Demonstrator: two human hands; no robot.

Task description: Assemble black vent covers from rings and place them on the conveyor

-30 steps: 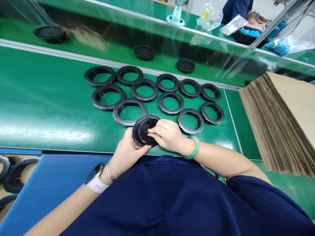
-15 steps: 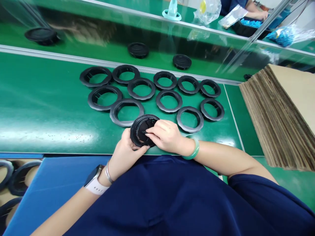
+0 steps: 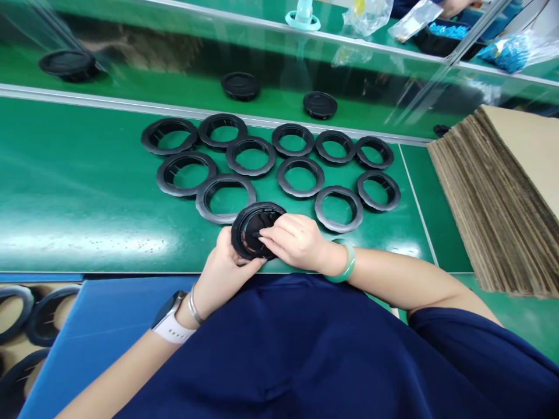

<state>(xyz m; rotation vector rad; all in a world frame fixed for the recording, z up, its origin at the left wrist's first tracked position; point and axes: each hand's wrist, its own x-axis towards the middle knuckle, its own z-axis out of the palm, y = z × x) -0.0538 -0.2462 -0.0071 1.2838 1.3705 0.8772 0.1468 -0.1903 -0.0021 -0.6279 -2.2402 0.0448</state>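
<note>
Near the table's front edge, a round black part [image 3: 257,231] is held tilted, its recessed inside facing up. My left hand [image 3: 229,259] grips its lower left rim, thumb along the bottom edge. The fingers of my right hand [image 3: 297,241] are pinched on a small black tab [image 3: 257,235] at the middle of the part. Just behind lies a black ring [image 3: 226,199], one of several on the green table. Another ring [image 3: 339,209] rests to the right of my right hand. The underside of the round part is hidden.
Several black discs, one of them a lid [image 3: 320,105], sit behind the metal rail. A stack of cardboard sheets [image 3: 493,203] stands at the right. At lower left a box holds more rings [image 3: 15,311]. Part of a person's hand shows at the top right.
The view has shifted slightly. The inner piece of the round part looks turned a little, with a gap showing at its left. Both hands keep nearly the same place.
</note>
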